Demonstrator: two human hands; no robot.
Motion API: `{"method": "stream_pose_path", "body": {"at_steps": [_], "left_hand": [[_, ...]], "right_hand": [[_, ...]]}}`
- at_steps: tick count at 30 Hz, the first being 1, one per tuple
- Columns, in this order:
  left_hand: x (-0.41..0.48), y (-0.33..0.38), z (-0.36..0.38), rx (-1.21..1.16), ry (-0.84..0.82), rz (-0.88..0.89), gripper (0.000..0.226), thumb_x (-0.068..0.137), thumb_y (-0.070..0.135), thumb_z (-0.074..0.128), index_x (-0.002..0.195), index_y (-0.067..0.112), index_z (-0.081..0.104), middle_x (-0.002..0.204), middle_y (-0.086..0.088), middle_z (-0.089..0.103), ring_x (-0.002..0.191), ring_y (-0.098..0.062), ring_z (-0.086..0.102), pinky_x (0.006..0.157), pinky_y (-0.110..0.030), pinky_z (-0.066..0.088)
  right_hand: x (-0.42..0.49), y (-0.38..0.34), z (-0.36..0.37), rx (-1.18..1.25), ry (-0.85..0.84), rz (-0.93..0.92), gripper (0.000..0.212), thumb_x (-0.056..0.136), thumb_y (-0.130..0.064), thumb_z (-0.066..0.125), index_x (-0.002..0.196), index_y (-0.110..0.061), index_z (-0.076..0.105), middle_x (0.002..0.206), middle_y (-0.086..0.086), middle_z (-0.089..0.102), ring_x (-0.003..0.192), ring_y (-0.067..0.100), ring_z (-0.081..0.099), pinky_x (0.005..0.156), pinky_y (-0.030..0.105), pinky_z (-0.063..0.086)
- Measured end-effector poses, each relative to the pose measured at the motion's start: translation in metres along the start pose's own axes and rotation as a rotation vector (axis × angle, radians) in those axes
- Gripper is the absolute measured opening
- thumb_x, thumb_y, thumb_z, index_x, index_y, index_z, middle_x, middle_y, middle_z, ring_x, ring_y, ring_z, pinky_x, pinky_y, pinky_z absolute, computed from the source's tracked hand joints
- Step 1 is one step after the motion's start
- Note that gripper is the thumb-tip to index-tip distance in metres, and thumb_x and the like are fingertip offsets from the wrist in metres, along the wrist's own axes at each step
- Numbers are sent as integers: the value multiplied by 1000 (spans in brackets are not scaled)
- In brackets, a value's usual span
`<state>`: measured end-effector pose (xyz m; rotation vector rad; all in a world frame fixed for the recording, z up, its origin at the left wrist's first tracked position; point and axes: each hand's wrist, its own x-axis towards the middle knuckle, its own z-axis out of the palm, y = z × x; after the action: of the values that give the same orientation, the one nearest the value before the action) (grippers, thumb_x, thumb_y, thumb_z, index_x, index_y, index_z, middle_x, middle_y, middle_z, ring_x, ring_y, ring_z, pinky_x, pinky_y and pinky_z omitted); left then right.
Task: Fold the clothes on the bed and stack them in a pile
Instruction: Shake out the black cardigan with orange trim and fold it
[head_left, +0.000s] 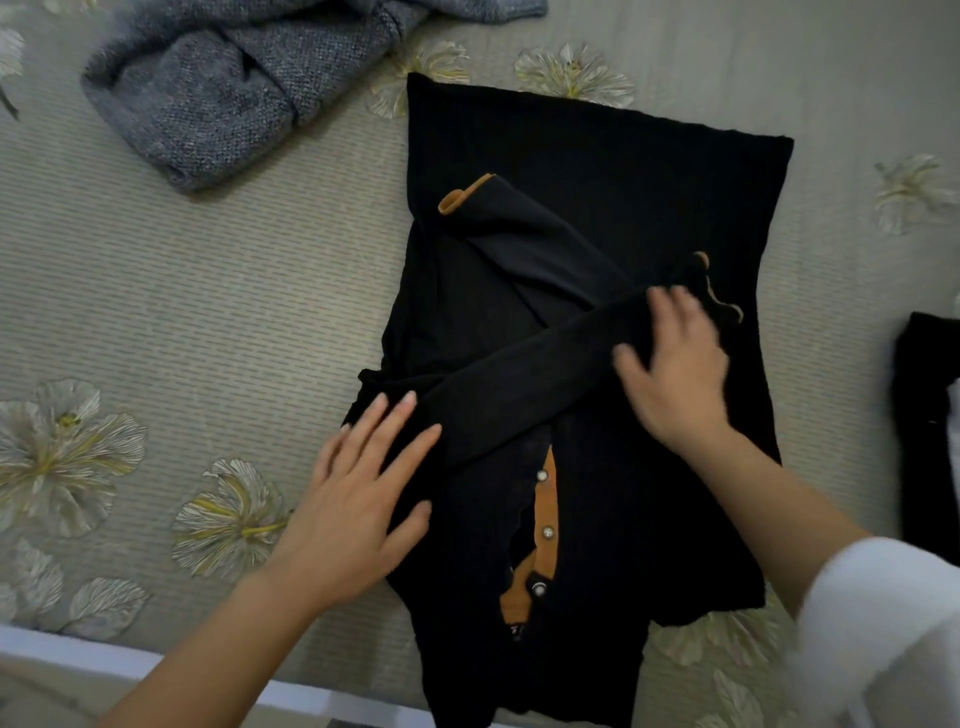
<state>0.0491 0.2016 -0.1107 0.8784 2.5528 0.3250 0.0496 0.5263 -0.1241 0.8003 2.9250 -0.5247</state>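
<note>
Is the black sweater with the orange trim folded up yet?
Partly. The black sweater has both sleeves crossed over its front, but its body lies spread full length on the bed.

The cardigan (597, 218) is black with orange trim (545, 499). The sweater (218, 88) far left is speckled grey. The bed (208, 291) cover is beige with white-yellow flowers.

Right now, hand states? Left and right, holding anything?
Left hand: open, fingers straight, pressing on the black cardigan.
Right hand: open, spread on the cardigan's folded sleeve; blurred, no grip visible.
</note>
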Motion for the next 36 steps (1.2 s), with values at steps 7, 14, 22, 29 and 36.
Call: {"method": "stream_pose_path", "body": {"at_steps": [7,14,22,29,36], "left_hand": [[9,1,19,84,-103,-87,65,95,55,17,147,34,-15,155,10,-26,140,-11,-33,114,-37,-18],[-44,0,6,24,-207,234,75,81,40,38,152,32,13,161,4,2,147,-13,-11,118,-37,-5],[-67,3,33,206,-216,380,84,69,23,65,148,22,34,156,-9,26,146,-25,14,115,-43,10],[-20,8,29,241,-115,333,55,86,30,62,139,33,48,157,-9,22,145,-32,14,114,-53,16],[16,5,1,-298,-190,171,28,100,27,43,115,20,66,117,23,61,123,-3,48,114,-24,16]], "right_hand": [[-37,1,-1,45,-146,-99,63,97,-40,44,152,-21,19,161,2,12,148,17,2,118,40,8],[-166,46,-34,-7,-173,-241,67,83,-13,69,144,-8,40,151,9,37,141,25,32,111,46,35],[-256,69,0,-271,-262,-377,78,77,-20,66,147,-16,34,153,8,32,141,26,32,109,46,26],[-209,52,12,-184,-279,-113,47,96,-24,50,141,-33,43,159,4,20,148,26,9,118,41,9],[-172,41,-23,366,-115,254,12,96,-19,40,99,-22,51,77,8,64,74,32,60,67,44,49]]}}
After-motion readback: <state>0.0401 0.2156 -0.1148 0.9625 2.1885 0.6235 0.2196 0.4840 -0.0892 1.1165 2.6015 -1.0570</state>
